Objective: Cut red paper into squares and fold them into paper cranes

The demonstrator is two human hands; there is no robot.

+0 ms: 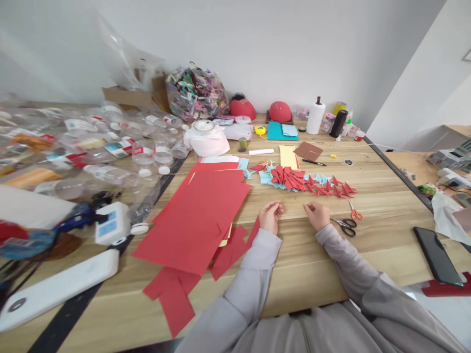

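My left hand [271,217] rests over the wooden table, fingers curled with thumb and fingertips together; anything between them is too small to name. My right hand [317,214] is closed a short way to its right, and what its fingers hold, if anything, is hidden. Large red paper sheets [195,220] and smaller red pieces lie left of my left hand. Beyond both hands sits a row of folded red paper shapes [289,178] with light blue ones among them. Black-handled scissors [348,226] and orange-handled scissors [355,214] lie just right of my right hand.
Plastic bottles [110,174] crowd the left side. A white device [112,223] and a long white object [62,287] lie at the near left. A black phone [437,256] lies at the right. Yellow paper [289,157], brown paper [309,151] and a black pen [314,162] are farther back.
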